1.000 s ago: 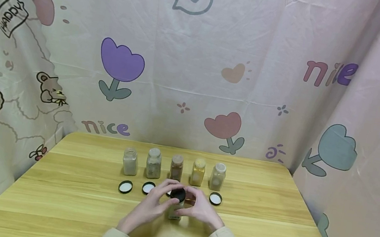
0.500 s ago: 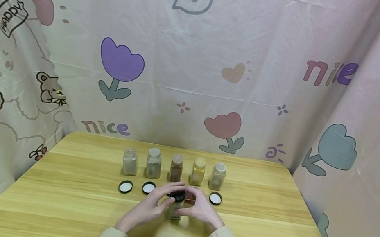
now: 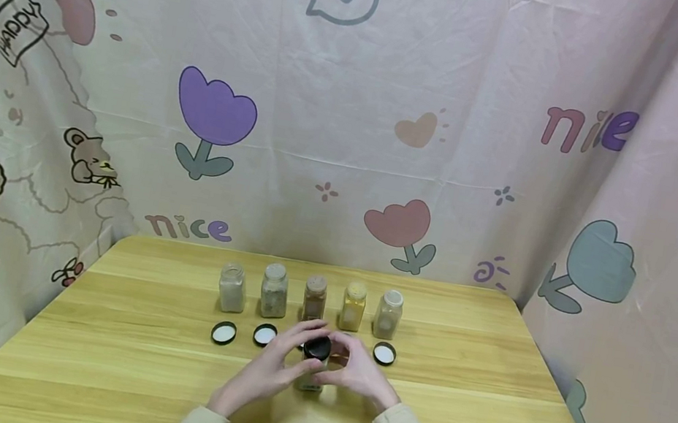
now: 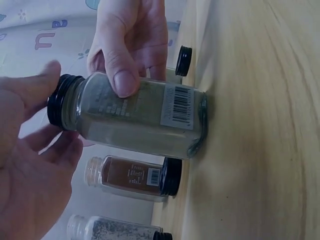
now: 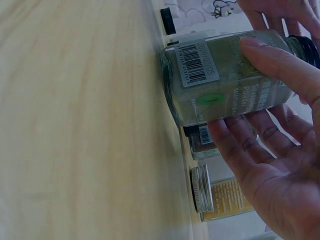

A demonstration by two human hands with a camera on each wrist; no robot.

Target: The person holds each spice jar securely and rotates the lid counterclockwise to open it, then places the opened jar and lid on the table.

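A glass seasoning jar [image 4: 142, 117] of greenish-grey powder, with a barcode label low on its side, stands upright near the middle of the table. Its black lid [image 3: 317, 346] sits over the mouth. My left hand [image 3: 269, 367] pinches this lid, thumb on the near side and fingers round the far side. The right hand [image 3: 361, 374] grips the jar's body, its thumb [image 5: 270, 57] across one face and fingers behind. In the left wrist view the lid [image 4: 64, 101] appears level on the jar's neck.
Several uncapped jars stand in a row at the back, among them a brown one [image 3: 314, 300] and a yellow one [image 3: 353, 308]. Before them lie upturned black lids [image 3: 223, 333]; my hands partly hide the middle of that row. A silver ridged lid [image 5: 202, 189] shows in the right wrist view.
My left hand's fingers and thumb have shifted slightly around the lid, loosening at half a second ago and closing on it again now. The right hand and the jar have stayed in place.
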